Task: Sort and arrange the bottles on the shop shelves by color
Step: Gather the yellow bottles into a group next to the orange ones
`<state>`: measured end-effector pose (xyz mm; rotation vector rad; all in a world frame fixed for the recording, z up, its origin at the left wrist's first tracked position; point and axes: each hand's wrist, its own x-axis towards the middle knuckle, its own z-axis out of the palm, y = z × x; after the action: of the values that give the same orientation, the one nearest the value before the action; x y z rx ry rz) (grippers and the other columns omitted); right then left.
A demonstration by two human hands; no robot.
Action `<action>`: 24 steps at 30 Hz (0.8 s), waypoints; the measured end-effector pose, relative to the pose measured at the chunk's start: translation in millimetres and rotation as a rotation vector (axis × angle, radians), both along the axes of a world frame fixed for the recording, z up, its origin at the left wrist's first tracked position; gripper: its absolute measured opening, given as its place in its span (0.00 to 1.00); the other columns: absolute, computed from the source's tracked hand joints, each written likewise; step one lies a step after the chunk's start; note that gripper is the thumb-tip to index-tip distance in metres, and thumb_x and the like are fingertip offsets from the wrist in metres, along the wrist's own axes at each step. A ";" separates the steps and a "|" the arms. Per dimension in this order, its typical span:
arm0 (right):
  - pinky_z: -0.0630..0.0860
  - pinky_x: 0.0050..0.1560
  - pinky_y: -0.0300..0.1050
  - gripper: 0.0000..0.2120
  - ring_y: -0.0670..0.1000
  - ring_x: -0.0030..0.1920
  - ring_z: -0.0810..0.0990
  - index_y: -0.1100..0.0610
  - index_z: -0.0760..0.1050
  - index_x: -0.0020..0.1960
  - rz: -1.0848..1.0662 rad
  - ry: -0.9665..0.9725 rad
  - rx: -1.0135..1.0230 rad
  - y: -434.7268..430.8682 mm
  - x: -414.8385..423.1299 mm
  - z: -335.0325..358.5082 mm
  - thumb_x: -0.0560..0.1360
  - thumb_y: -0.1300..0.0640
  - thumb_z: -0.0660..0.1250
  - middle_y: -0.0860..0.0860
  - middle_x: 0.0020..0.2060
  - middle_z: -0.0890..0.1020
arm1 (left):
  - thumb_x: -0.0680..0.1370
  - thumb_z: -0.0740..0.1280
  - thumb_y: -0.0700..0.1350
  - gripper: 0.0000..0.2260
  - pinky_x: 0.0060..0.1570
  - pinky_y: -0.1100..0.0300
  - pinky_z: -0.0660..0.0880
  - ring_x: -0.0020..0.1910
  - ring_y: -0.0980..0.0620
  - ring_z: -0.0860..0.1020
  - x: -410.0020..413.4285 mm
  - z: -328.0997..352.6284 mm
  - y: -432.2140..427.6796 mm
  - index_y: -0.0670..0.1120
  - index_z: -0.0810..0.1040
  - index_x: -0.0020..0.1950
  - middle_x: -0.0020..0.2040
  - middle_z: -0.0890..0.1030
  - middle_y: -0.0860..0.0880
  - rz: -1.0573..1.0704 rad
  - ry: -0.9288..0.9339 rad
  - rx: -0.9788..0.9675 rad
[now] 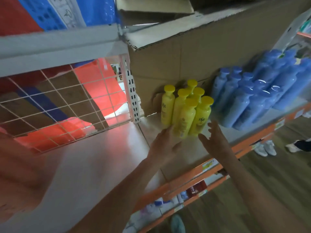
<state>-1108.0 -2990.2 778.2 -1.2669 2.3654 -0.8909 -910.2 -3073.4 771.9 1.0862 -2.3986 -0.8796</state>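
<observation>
Yellow bottles, six in number, stand as a tight cluster on the white shelf, backed by the cardboard box. My left hand lies with its fingers stretched out, the tips at the foot of the front-left bottles. It grasps nothing that I can see, though blur softens the fingertips. My right hand is spread wide and holds nothing, just beside the cluster's right flank; whether it touches the bottles I cannot tell.

Step in hand, as I judge it: squaring up the yellow group, the colours being already apart. Blue bottles form their own block to the right, with a bare strip of shelf between. The next move would call for an even push from both sides, kept low, since tall narrow bottles tip readily.

Obstacles: the box close behind limits depth. The slotted post and wire mesh panel bound the left. The orange shelf edge marks the drop in front.
</observation>
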 end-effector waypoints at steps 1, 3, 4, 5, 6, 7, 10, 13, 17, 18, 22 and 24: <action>0.74 0.63 0.60 0.38 0.55 0.68 0.73 0.55 0.54 0.77 0.019 -0.005 -0.027 -5.8 -5.6 0.6 0.75 0.51 0.71 0.55 0.71 0.70 | 0.74 0.64 0.60 0.34 0.59 0.48 0.74 0.65 0.41 0.73 -11.9 0.1 -2.2 0.48 0.60 0.77 0.69 0.73 0.42 0.027 0.017 0.016; 0.76 0.60 0.56 0.36 0.52 0.64 0.75 0.52 0.57 0.75 0.072 -0.016 -0.077 -14.8 -14.2 -0.7 0.74 0.53 0.72 0.52 0.67 0.73 | 0.71 0.61 0.67 0.38 0.53 0.48 0.76 0.61 0.41 0.76 -33.3 -0.4 -3.8 0.46 0.61 0.75 0.66 0.74 0.42 0.093 0.041 0.033; 0.77 0.59 0.56 0.33 0.51 0.62 0.76 0.51 0.59 0.73 0.096 -0.021 -0.090 -18.2 -17.5 -1.7 0.74 0.53 0.73 0.51 0.65 0.75 | 0.71 0.62 0.68 0.40 0.52 0.48 0.77 0.60 0.40 0.77 -42.4 -1.4 -4.1 0.45 0.61 0.74 0.65 0.75 0.42 0.119 0.044 0.044; 0.78 0.57 0.56 0.31 0.50 0.59 0.77 0.50 0.61 0.70 0.118 -0.036 -0.103 -21.6 -20.6 -3.5 0.73 0.53 0.73 0.50 0.62 0.76 | 0.71 0.65 0.67 0.40 0.51 0.48 0.77 0.59 0.40 0.77 -50.4 -1.7 -4.3 0.44 0.61 0.74 0.66 0.74 0.41 0.143 0.045 0.057; 0.78 0.56 0.57 0.28 0.50 0.57 0.78 0.49 0.63 0.67 0.130 -0.057 -0.109 -24.9 -23.9 -6.1 0.72 0.52 0.73 0.49 0.59 0.77 | 0.72 0.69 0.64 0.39 0.50 0.49 0.76 0.60 0.39 0.77 -57.1 -3.7 -4.6 0.43 0.60 0.74 0.66 0.74 0.41 0.163 0.047 0.063; 0.78 0.54 0.58 0.26 0.51 0.55 0.78 0.48 0.65 0.65 0.135 -0.086 -0.116 -28.6 -26.4 -7.8 0.72 0.51 0.73 0.48 0.57 0.77 | 0.73 0.72 0.59 0.37 0.49 0.50 0.76 0.59 0.40 0.77 -62.6 -7.5 -4.8 0.43 0.61 0.73 0.66 0.74 0.41 0.189 0.063 0.066; 0.79 0.50 0.55 0.24 0.50 0.53 0.80 0.45 0.69 0.60 0.174 -0.178 -0.091 -38.5 -33.7 -11.7 0.69 0.44 0.74 0.49 0.54 0.78 | 0.71 0.76 0.55 0.35 0.47 0.53 0.75 0.59 0.43 0.78 -71.9 -12.1 -2.5 0.45 0.63 0.69 0.64 0.76 0.45 0.283 0.162 0.056; 0.80 0.49 0.52 0.29 0.47 0.52 0.81 0.50 0.74 0.59 0.312 -0.184 -0.031 -45.6 -41.1 -21.9 0.67 0.33 0.73 0.47 0.52 0.80 | 0.68 0.77 0.57 0.33 0.46 0.55 0.76 0.54 0.50 0.79 -70.6 -7.2 1.9 0.53 0.63 0.66 0.59 0.79 0.54 0.399 0.263 0.153; 0.80 0.50 0.56 0.37 0.48 0.55 0.81 0.48 0.69 0.66 0.412 -0.197 -0.024 -45.2 -32.7 -18.3 0.65 0.28 0.71 0.46 0.55 0.80 | 0.67 0.75 0.60 0.30 0.50 0.47 0.80 0.52 0.54 0.82 -41.3 -14.5 -3.3 0.57 0.65 0.62 0.55 0.81 0.57 0.349 0.355 0.316; 0.80 0.50 0.57 0.38 0.50 0.55 0.81 0.46 0.67 0.67 0.413 -0.191 -0.025 -43.5 -26.0 -13.7 0.65 0.28 0.70 0.47 0.55 0.80 | 0.68 0.75 0.58 0.29 0.54 0.45 0.79 0.55 0.53 0.81 -29.8 -16.5 -5.9 0.57 0.66 0.64 0.57 0.81 0.56 0.295 0.356 0.345; 0.78 0.55 0.57 0.39 0.53 0.58 0.80 0.41 0.60 0.73 0.466 -0.209 -0.044 -44.3 6.9 -4.2 0.67 0.33 0.72 0.48 0.60 0.80 | 0.70 0.73 0.48 0.32 0.61 0.51 0.76 0.62 0.53 0.78 6.6 -16.7 -11.8 0.57 0.64 0.70 0.63 0.78 0.54 0.214 0.354 0.407; 0.77 0.57 0.56 0.40 0.53 0.61 0.79 0.39 0.57 0.75 0.513 -0.193 -0.055 -49.0 22.1 -1.5 0.69 0.37 0.72 0.47 0.63 0.78 | 0.71 0.75 0.43 0.34 0.60 0.50 0.78 0.62 0.53 0.78 12.6 -16.8 -13.6 0.54 0.63 0.73 0.62 0.78 0.53 0.220 0.407 0.414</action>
<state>-1085.9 -3039.1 776.7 -1.6221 1.7544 -0.8623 -897.7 -3087.0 755.1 1.1508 -1.7732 -1.4000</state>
